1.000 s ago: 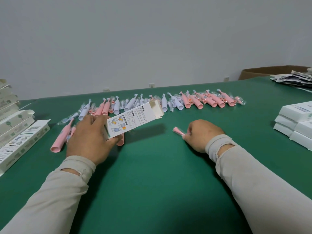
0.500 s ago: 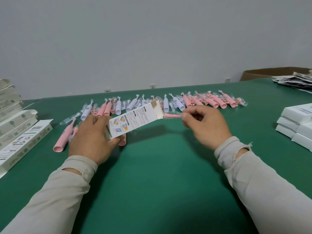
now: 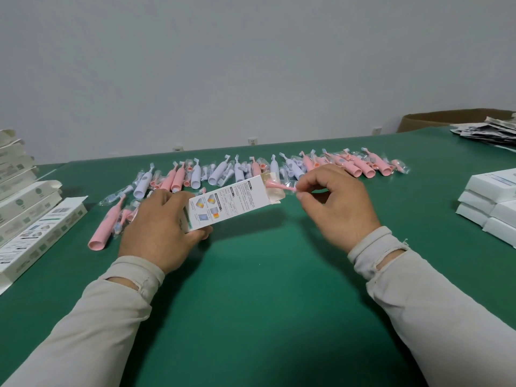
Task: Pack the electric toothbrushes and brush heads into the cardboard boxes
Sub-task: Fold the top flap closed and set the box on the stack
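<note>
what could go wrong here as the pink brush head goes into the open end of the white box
1. The right hand pinches only the tip of the pink, plastic-wrapped brush head, so it could slip or twist.
2. The brown end flaps of the white printed cardboard box stand right at the opening; the wide base could catch on them.
3. The left hand grips only the box's far end, so a push might tilt it.

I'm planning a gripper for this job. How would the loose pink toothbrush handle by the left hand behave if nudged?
The pink handle is round and tapered, so it would likely roll in a curve. It looks like stiff, smooth plastic, so probably slippery. Its open end suggests it is hollow and light.
</note>
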Demonstrator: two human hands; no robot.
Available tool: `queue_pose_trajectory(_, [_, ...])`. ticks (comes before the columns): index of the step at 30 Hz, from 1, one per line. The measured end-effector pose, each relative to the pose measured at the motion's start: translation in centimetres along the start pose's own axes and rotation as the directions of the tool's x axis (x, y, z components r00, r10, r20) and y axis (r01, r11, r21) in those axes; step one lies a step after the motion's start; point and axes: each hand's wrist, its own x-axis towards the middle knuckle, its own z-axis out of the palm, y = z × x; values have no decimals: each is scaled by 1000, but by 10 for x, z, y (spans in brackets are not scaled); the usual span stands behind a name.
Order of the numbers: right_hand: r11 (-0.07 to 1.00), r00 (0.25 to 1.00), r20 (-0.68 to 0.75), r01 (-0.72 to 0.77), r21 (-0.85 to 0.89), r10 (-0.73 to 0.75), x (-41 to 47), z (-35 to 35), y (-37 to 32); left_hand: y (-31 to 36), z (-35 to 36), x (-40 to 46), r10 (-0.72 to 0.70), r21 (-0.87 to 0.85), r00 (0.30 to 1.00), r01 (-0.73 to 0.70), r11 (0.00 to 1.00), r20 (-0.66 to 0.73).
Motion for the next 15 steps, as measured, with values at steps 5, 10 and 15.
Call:
queue_pose_trajectory(5, [974,995,68,82,-213,-68,1,-1,-2,3,-1,-2,92,-50,995,-90,995,40])
queue_pose_trajectory(10, [977,1000,4,29,-210,-29,1,-1,-1,6,2,-2,123,-57,991,-120,991,43])
queue_pose_trajectory(15, [981,998,0,63,-181,-64,-2,10,-2,5,3,-2,112,-46,992,-110,993,64])
